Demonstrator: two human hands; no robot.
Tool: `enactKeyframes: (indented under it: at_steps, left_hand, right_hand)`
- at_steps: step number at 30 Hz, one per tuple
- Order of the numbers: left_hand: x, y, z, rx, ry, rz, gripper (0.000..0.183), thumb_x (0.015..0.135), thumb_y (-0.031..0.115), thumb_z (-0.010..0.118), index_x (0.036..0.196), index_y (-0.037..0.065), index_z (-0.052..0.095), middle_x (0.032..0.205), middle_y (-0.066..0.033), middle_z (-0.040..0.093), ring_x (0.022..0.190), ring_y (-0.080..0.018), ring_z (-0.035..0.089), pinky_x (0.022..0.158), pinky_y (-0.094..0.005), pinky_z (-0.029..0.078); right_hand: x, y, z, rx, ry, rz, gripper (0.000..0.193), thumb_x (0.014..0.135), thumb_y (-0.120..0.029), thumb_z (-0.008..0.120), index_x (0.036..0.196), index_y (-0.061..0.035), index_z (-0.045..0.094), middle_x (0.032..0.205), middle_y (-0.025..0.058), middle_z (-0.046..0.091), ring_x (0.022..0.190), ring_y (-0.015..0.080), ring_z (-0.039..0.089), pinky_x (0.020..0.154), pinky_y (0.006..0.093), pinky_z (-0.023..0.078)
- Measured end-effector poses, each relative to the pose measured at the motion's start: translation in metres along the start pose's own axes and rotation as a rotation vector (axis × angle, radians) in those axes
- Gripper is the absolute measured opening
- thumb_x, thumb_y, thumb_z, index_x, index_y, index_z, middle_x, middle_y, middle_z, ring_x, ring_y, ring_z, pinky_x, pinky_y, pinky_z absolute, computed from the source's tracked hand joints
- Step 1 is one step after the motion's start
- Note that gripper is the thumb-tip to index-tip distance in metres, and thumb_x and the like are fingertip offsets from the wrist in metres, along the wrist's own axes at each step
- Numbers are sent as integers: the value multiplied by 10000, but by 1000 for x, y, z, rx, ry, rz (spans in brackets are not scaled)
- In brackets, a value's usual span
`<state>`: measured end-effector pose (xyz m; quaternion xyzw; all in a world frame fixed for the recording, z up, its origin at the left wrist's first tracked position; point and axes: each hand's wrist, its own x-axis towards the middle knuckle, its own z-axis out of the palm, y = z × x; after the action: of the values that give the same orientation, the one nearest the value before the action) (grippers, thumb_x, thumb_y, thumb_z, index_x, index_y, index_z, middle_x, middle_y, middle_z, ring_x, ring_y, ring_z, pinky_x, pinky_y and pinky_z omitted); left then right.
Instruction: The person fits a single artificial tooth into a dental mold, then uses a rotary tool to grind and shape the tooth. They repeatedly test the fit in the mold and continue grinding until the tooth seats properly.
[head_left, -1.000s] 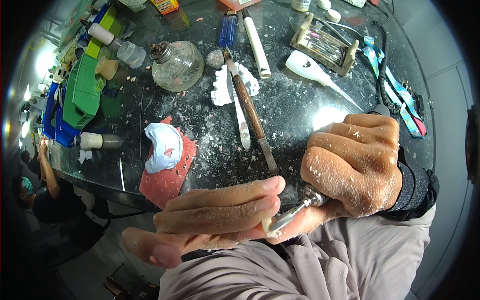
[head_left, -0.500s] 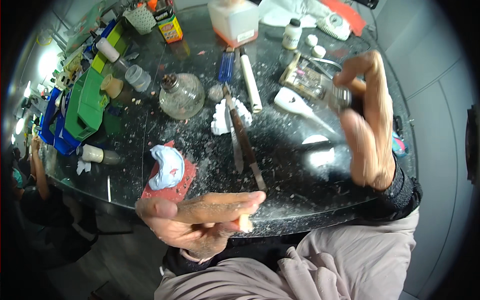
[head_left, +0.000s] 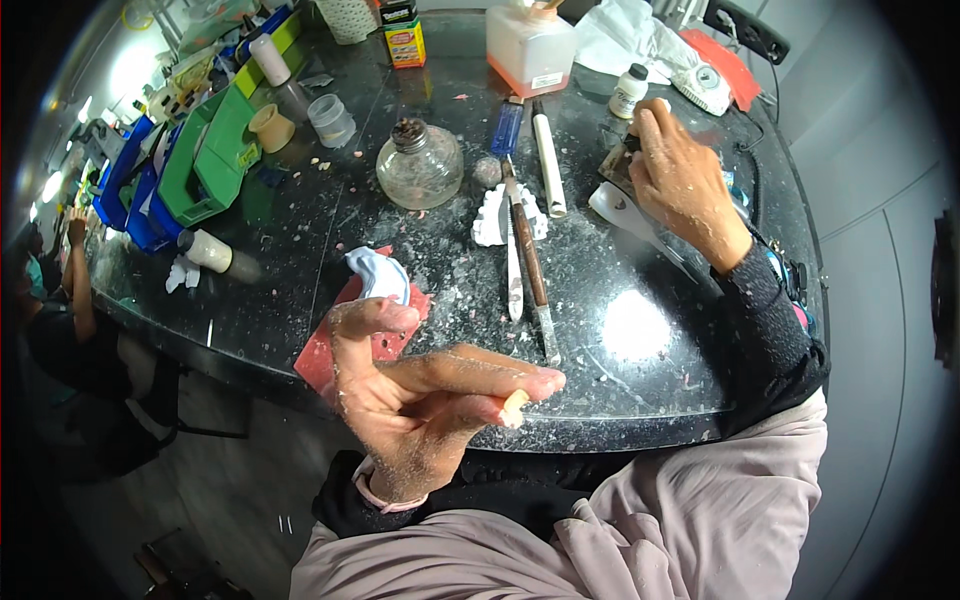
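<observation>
A dark, glossy stone worktop [head_left: 640, 380], dusted with white powder, mirrors a bright lamp glare [head_left: 632, 326]; grey floor [head_left: 230, 480] lies below, pale grey wall panels [head_left: 870, 230] at right, bright light at left

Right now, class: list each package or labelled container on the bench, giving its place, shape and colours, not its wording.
Small box: far edge, left of centre; upright, yellow and red, dark top.
Plastic jug: far edge, centre; squarish, translucent white, pink liquid, small white label.
Small bottle: right of jug, near right hand; white, dark cap.

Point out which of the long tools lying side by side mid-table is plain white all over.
The white rod, rightmost of the three; the other two are a brown-handled tool and a metal spatula.
</observation>
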<state>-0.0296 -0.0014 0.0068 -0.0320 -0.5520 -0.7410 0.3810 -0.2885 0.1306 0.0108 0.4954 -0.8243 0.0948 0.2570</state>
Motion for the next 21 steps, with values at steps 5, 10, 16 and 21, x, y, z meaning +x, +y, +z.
enactKeyframes:
  at_steps: [5, 10, 16, 21]
  left_hand:
    - [-11, 5, -20, -125, -94, -46, 568, 844, 0, 656, 1201, 7, 214, 833, -258, 673, 807, -319, 699, 753, -401, 587]
    - [-20, 9, -24, -38, -208, -87, 507, 853, -61, 624, 1161, 5, 228, 908, -281, 665, 853, -276, 691, 775, -334, 574]
    - [-39, 13, -32, 71, -185, -115, 414, 788, -63, 704, 1063, -40, 395, 930, -239, 680, 875, -238, 692, 752, -287, 579]
    - [-23, 26, -50, 704, 6, 120, 415, 665, 28, 826, 1001, -17, 586, 1106, -209, 644, 991, -263, 664, 804, -325, 565]
  right_hand:
    - [6, -89, -85, 798, -86, -188, 181, 812, -128, 688, 912, 18, 648, 838, 113, 617, 845, 252, 600, 742, 371, 470]
    - [-23, -123, -93, 1040, -147, -305, 189, 630, -133, 821, 788, -77, 734, 789, 24, 615, 634, 134, 602, 520, 257, 474]
    - [-32, -126, -86, 977, -264, -382, 256, 737, -81, 730, 981, -110, 662, 883, 6, 581, 684, 150, 622, 478, 261, 498]
    - [-28, -129, -77, 1077, -179, -230, 166, 717, 15, 752, 858, -27, 674, 808, 79, 633, 662, 151, 660, 535, 248, 517]
